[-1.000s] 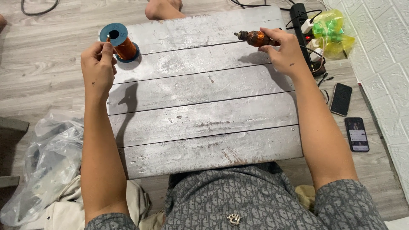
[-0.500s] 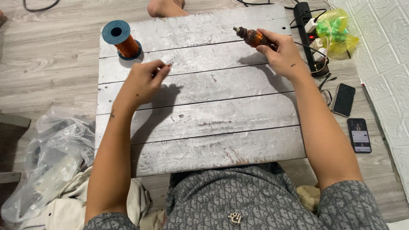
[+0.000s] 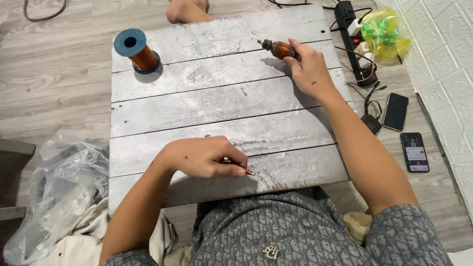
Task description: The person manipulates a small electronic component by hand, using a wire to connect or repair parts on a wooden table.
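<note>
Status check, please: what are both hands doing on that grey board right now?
Left hand pinching a small orange-tipped piece at the board's near edge. Right hand gripping copper-wound motor part. Wire spool stands apart, untouched.

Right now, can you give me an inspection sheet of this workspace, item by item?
Surface: worn grey wooden plank board, scratched, set on a pale wood-look floor.
Job's things: small copper-wound motor rotor at the far right; blue spool of copper wire upright at the far left; slim orange-tipped piece, too small to identify.
Clutter: clear plastic bag; yellow-green bag; two phones on the floor.
Grippers: left hand pinches the orange-tipped piece near the front edge; right hand grips the rotor.
Cables: black power strip with plugs and leads.
Surroundings: white brick-pattern wall; a bare foot beyond the board.
</note>
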